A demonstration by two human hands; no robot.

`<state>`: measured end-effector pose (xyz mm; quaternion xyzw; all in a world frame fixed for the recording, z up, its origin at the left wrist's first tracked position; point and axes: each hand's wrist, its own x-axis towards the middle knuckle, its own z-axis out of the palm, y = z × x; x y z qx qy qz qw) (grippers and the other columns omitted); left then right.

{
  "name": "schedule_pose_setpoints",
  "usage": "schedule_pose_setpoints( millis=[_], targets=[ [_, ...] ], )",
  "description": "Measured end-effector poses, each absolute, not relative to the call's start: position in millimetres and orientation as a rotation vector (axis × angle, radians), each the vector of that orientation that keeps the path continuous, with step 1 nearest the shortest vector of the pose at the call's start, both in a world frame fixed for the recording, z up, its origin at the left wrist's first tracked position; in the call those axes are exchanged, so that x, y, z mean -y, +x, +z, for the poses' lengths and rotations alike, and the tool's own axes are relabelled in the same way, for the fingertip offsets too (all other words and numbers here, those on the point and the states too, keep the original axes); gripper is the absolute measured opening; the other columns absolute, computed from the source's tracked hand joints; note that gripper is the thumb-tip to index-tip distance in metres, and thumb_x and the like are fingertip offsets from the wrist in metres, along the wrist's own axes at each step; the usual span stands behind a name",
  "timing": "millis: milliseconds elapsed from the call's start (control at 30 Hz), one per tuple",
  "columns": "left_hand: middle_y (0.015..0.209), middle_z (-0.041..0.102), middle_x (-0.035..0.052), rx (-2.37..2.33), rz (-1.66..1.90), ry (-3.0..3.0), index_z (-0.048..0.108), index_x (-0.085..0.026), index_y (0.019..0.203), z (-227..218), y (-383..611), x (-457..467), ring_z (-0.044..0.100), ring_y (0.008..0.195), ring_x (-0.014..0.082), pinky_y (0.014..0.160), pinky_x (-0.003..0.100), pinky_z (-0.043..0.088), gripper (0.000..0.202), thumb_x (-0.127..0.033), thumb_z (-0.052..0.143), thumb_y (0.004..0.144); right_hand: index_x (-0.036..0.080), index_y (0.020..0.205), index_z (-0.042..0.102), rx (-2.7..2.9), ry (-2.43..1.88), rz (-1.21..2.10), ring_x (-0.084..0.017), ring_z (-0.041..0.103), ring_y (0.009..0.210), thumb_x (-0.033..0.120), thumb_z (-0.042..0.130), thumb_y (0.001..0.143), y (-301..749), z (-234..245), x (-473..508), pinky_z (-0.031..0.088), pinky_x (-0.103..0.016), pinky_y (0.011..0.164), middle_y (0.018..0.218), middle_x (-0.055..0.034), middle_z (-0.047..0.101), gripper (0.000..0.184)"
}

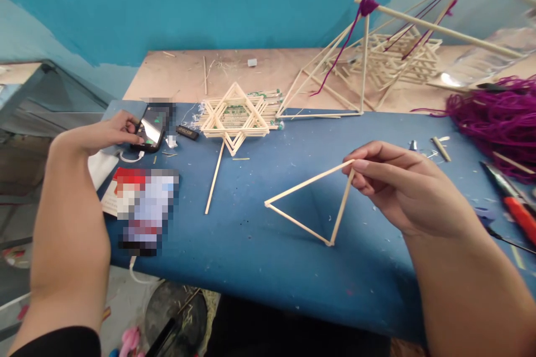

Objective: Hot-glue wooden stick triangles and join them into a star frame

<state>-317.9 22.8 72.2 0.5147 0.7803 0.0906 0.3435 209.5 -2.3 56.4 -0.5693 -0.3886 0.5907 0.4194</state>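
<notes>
My right hand (389, 184) pinches one corner of a triangle made of thin wooden sticks (307, 183) between thumb and fingers. The triangle is tilted above the blue table covering, its other two corners pointing left and down. At the left, my left hand (121, 129) reaches to a dark phone (153, 128), fingers extended and touching its lit screen. Between the hands, a six-pointed star of stacked sticks (234, 117) lies on a bundle of sticks with green marks. One loose stick (215, 178) extends from below the star toward me.
A large stick frame (364, 61) tied with purple yarn stands at the back right. Purple yarn (498, 122) and red-handled pliers (519, 217) lie at the right. A second phone (151, 209), blurred, lies front left. Below the table edge is a round dark bin (157, 304).
</notes>
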Motion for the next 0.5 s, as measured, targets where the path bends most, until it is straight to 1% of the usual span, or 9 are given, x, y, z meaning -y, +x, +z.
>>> schedule_pose_setpoints(
  millis=[167,300,400,500],
  targets=[
    [0.101,0.062,0.0052,-2.023,0.238,1.319,0.051,-0.026,0.111,70.0,-321.9,-21.7,0.062,0.101,0.0272,0.089,0.04,0.044,0.074,-0.051,0.084,0.05,0.02,0.063,0.077,0.976,-1.433,1.475,-0.008,0.051,0.05,0.023,0.093,0.046,209.9,55.0,1.9,0.037,-0.021,0.045,0.061,-0.0027,0.067,0.024],
    [0.105,0.062,0.006,-2.02,0.231,1.348,0.051,-0.025,0.112,68.6,-323.7,-21.3,0.061,0.102,0.0265,0.087,0.04,0.044,0.074,-0.052,0.084,0.051,0.019,0.066,0.076,0.999,-1.409,1.475,-0.008,0.05,0.052,0.023,0.095,0.048,211.1,53.7,2.2,0.037,-0.021,0.045,0.062,-0.0031,0.067,0.026],
    [0.109,0.062,0.0068,-2.009,0.217,1.359,0.052,-0.024,0.114,68.2,-325.3,-21.1,0.062,0.103,0.0261,0.088,0.04,0.046,0.075,-0.052,0.084,0.052,0.019,0.068,0.075,1.017,-1.402,1.482,-0.008,0.051,0.053,0.026,0.098,0.05,212.5,52.4,2.3,0.038,-0.02,0.046,0.065,-0.0034,0.067,0.029],
    [0.108,0.061,0.0065,-2.008,0.227,1.372,0.052,-0.024,0.114,67.9,-326.2,-20.9,0.062,0.102,0.0255,0.088,0.04,0.046,0.075,-0.052,0.085,0.052,0.019,0.068,0.076,1.031,-1.397,1.483,-0.008,0.05,0.052,0.027,0.098,0.051,212.9,51.7,2.2,0.038,-0.021,0.046,0.065,-0.0026,0.067,0.029]
  ],
)
